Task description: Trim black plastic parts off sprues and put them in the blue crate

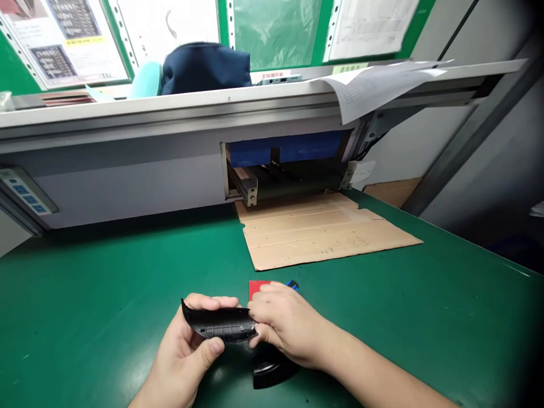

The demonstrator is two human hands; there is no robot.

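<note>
A curved black plastic shell (223, 324), its ribbed inner side facing up, is held above the green bench. My left hand (187, 345) is closed around its left part, thumb on the near edge and fingers along the far edge. At the right end my right hand (289, 320) pinches the shell with thumb and curled fingers; whether something small is also between them is hidden. Below the right hand a second curved, glossy black piece (272, 368) lies on the bench, partly covered. Behind that hand show a red flat item (257, 288) and a blue-and-black object (292, 285), both mostly hidden.
A flat cardboard sheet (323, 232) lies on the green bench (106, 283) before an opening with a metal rail (250, 195). Overhead, a white shelf (191, 99) carries a dark blue pouch (206, 68) and overhanging papers (374, 93). A socket strip (28, 192) is at left.
</note>
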